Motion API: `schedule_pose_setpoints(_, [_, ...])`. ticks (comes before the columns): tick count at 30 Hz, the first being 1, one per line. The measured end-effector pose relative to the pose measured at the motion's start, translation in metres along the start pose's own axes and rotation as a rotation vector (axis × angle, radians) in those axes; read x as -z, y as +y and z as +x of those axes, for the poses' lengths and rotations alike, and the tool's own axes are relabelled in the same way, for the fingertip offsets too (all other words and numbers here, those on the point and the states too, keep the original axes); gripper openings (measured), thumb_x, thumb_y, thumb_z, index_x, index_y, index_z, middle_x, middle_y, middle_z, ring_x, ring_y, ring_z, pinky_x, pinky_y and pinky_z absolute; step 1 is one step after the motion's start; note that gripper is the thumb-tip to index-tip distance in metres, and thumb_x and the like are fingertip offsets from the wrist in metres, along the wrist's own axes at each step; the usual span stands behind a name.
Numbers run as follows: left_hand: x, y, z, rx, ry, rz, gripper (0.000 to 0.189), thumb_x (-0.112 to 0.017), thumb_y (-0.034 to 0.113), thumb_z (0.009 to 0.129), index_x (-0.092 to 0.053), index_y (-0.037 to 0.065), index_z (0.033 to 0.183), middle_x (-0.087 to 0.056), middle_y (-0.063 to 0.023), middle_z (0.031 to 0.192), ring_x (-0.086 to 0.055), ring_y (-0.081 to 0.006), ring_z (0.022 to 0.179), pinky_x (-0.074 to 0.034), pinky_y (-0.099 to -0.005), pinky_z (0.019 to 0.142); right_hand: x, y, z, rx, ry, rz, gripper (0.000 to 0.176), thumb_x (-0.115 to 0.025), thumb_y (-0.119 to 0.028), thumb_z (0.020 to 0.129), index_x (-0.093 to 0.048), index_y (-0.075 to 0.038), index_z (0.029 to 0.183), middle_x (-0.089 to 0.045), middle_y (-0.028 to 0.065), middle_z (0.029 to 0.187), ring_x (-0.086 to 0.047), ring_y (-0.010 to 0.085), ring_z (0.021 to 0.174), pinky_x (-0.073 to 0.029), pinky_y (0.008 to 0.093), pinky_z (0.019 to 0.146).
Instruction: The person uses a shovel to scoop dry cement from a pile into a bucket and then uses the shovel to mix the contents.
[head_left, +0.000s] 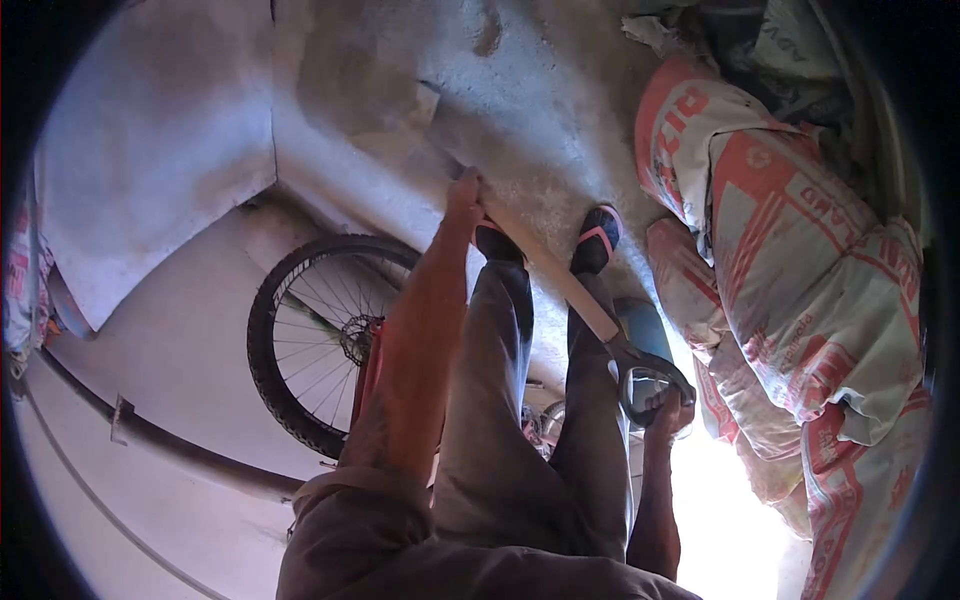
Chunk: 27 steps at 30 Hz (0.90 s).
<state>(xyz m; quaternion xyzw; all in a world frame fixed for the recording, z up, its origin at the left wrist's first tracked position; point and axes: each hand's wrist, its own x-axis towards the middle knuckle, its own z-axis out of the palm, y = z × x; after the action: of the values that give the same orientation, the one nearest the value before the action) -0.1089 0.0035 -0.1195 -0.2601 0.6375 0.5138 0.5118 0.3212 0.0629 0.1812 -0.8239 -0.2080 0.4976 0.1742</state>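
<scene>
A shovel with a flat wooden shaft (pixel 555 270) and a dark D-shaped grip (pixel 622 352) slants across in front of my legs. Near the far end of the shaft, my left hand (pixel 464 196) is closed around it. My right hand (pixel 671 408) has its fingers wrapped through the D-grip at the near end. Beyond my left hand, the tool's far end is dim and blurred against the floor, so I cannot make out its blade clearly. Both feet, in dark flip-flops with pink straps (pixel 597 235), stand just beyond the shaft.
A bicycle wheel (pixel 300 345) stands close on the left, above a curved pipe (pixel 200 460). Red-and-white printed sacks (pixel 790 270) are heaped along the right. A bluish container (pixel 645 335) stands behind the grip. A pale sheet (pixel 160 140) fills the upper left.
</scene>
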Motion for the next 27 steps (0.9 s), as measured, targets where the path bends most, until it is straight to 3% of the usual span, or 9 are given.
schedule_pose_setpoints(1, [0.019,-0.004,0.021,-0.143,-0.055,0.069,0.012,-0.059,0.015,0.075,-0.053,0.004,0.074,-0.056,-0.0090,0.069,-0.057,-0.0239,0.062,-0.046,-0.0343,0.055,0.008,0.000,0.003,-0.084,-0.002,-0.013,0.013,-0.055,-0.012,0.080,-0.046,-0.006,0.073,-0.041,0.0014,0.054,-0.040,0.0102,0.043,-0.037,0.0272,0.040])
schedule_pose_setpoints(8, [-0.050,0.058,-0.143,-0.089,0.144,-0.089,0.021,-0.063,0.019,0.076,-0.055,0.001,0.074,-0.055,-0.0092,0.067,-0.056,-0.0197,0.056,-0.046,-0.0320,0.047,0.051,-0.031,0.035,-0.727,-0.272,-0.184,0.010,-0.059,-0.013,0.076,-0.050,-0.007,0.072,-0.045,0.0029,0.055,-0.046,0.0152,0.046,-0.039,0.0292,0.043])
schedule_pose_setpoints(10, [-0.069,0.076,-0.158,-0.152,0.242,0.088,0.022,-0.064,0.020,0.076,-0.055,0.001,0.074,-0.054,-0.0082,0.065,-0.056,-0.0189,0.053,-0.045,-0.0309,0.044,0.063,-0.031,0.045,-0.693,-0.389,-0.507,0.009,-0.060,-0.013,0.074,-0.054,-0.007,0.071,-0.049,0.0035,0.057,-0.047,0.0148,0.047,-0.037,0.0273,0.043])
schedule_pose_setpoints(13, [-0.075,0.081,-0.161,-0.211,0.240,0.214,0.023,-0.067,0.021,0.074,-0.055,0.001,0.075,-0.053,-0.0054,0.064,-0.055,-0.0171,0.050,-0.043,-0.0298,0.041,0.094,-0.034,0.037,-0.294,-0.516,-0.407,0.010,-0.060,-0.014,0.073,-0.057,-0.006,0.068,-0.051,0.0032,0.058,-0.047,0.0131,0.046,-0.034,0.0249,0.043])
schedule_pose_setpoints(15, [-0.080,0.077,-0.167,-0.245,0.231,0.221,0.024,-0.069,0.021,0.074,-0.055,0.002,0.077,-0.053,-0.0039,0.063,-0.056,-0.0157,0.050,-0.043,-0.0289,0.040,0.141,0.010,0.083,-0.123,-0.741,-0.699,0.009,-0.058,-0.011,0.073,-0.060,-0.003,0.077,-0.055,0.0043,0.066,-0.049,0.0158,0.049,-0.041,0.0271,0.051])
schedule_pose_setpoints(18, [-0.087,0.080,-0.202,-0.259,0.203,0.138,0.024,-0.069,0.021,0.074,-0.056,0.003,0.081,-0.056,-0.0048,0.066,-0.057,-0.0165,0.054,-0.044,-0.0291,0.043,0.104,-0.046,0.049,-0.616,-0.426,-0.548,0.015,-0.057,-0.011,0.075,-0.059,0.000,0.085,-0.050,0.0031,0.063,-0.047,0.0134,0.049,-0.043,0.0285,0.050])
schedule_pose_setpoints(24, [-0.102,0.010,-0.218,0.026,-0.053,-0.086,0.021,-0.064,0.020,0.080,-0.054,0.004,0.087,-0.059,-0.0103,0.074,-0.059,-0.0225,0.063,-0.049,-0.0329,0.062,0.155,-0.030,-0.009,-0.281,-0.025,-0.001,0.010,-0.052,-0.011,0.082,-0.049,-0.008,0.073,-0.037,-0.0021,0.057,-0.039,0.0090,0.047,-0.040,0.0262,0.044])
schedule_pose_setpoints(26, [-0.122,-0.031,-0.225,0.054,-0.106,0.114,0.014,-0.061,0.016,0.078,-0.053,0.004,0.076,-0.057,-0.0113,0.069,-0.056,-0.0229,0.060,-0.048,-0.0328,0.059,0.203,0.002,-0.018,-0.118,0.086,0.022,0.019,-0.056,-0.016,0.084,-0.045,-0.012,0.070,-0.033,-0.0043,0.053,-0.034,0.0071,0.043,-0.037,0.0253,0.041])
schedule_pose_setpoints(27, [-0.128,-0.076,-0.213,0.147,-0.109,-0.131,0.017,-0.061,0.014,0.078,-0.056,0.000,0.071,-0.055,-0.0100,0.061,-0.058,-0.0196,0.053,-0.048,-0.0315,0.047,0.211,-0.001,-0.034,-0.079,0.180,-0.019,0.019,-0.056,-0.015,0.084,-0.045,-0.012,0.070,-0.034,-0.0045,0.053,-0.033,0.0064,0.042,-0.034,0.0237,0.039])
